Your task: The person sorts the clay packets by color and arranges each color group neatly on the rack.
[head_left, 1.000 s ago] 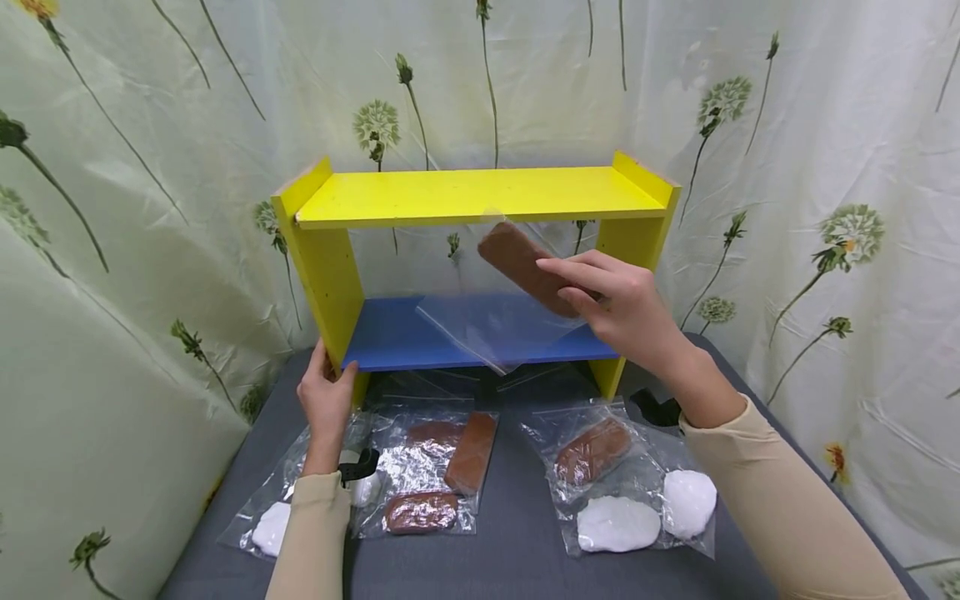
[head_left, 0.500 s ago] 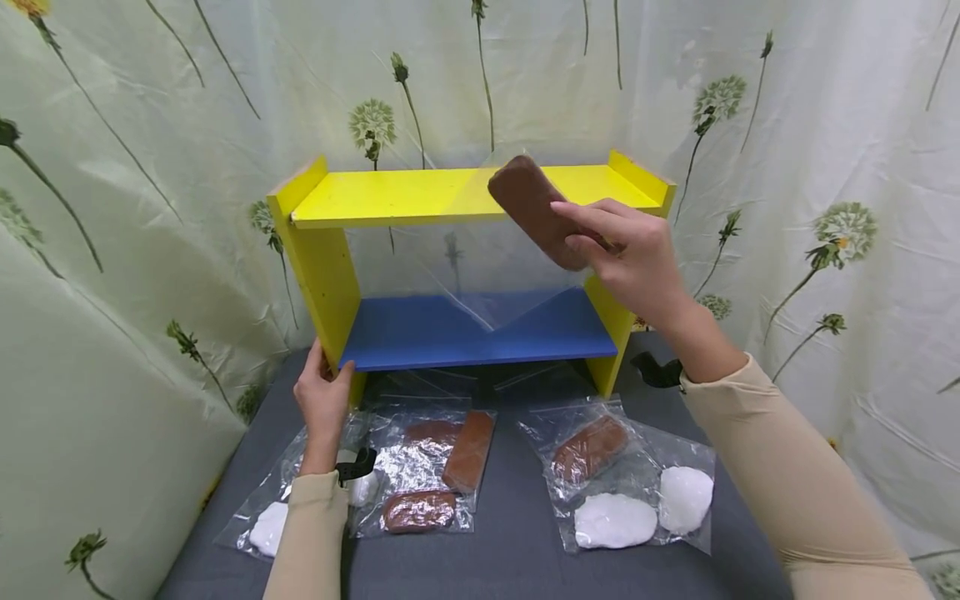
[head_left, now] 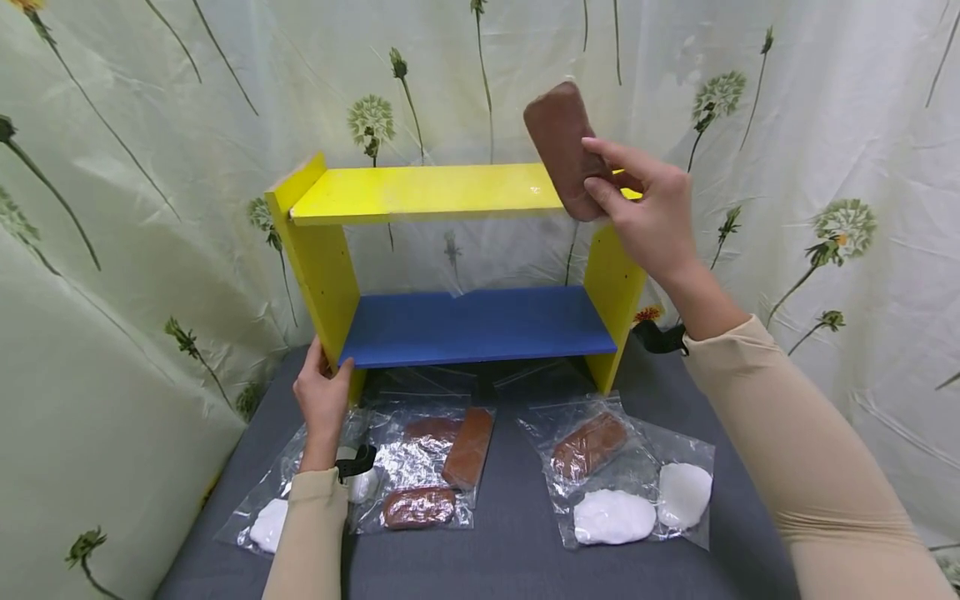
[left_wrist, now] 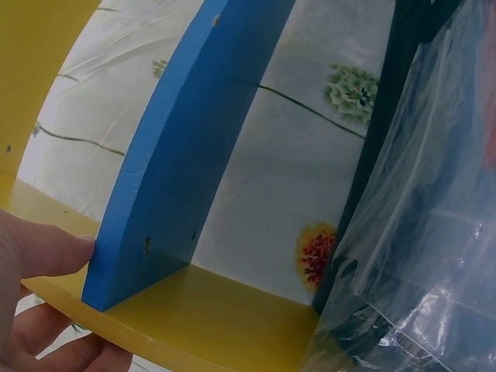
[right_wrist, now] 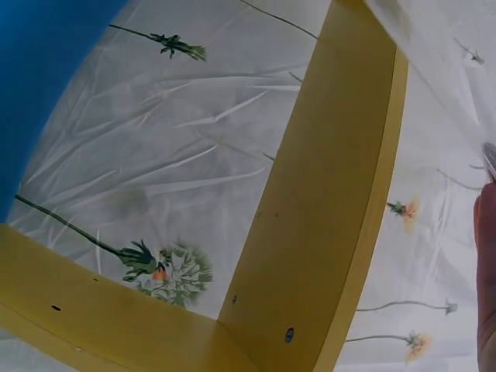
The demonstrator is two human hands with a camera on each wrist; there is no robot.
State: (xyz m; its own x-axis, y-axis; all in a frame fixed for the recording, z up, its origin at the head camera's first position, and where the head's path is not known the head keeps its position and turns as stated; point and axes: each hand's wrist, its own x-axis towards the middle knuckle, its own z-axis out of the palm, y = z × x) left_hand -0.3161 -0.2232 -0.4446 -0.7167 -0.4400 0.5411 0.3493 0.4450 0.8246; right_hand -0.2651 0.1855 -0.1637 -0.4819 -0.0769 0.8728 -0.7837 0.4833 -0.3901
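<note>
In the head view, a flat brown slab (head_left: 558,142) is pinched between the thumb and fingers of my right hand (head_left: 654,208), raised in front of the yellow top board (head_left: 420,192) of a small shelf unit. Clear plastic hangs from the slab to the left. My left hand (head_left: 324,400) grips the unit's left side panel (head_left: 322,279) at the front end of the blue shelf (head_left: 480,325). In the left wrist view, its thumb (left_wrist: 54,246) presses against the blue board's edge, with the fingers beneath the yellow panel. Only a sliver of right hand (right_wrist: 487,263) enters the right wrist view.
On the grey tabletop (head_left: 517,550), several clear zip bags lie before the unit. Some contain brown slabs (head_left: 469,450), others white flattened pieces (head_left: 615,517). A flower-printed curtain (head_left: 810,167) hangs behind and at both sides.
My right hand has risen with the brown slab from the unit's opening to above the top board, tilting the slab more upright. The left hand stays at the side panel.
</note>
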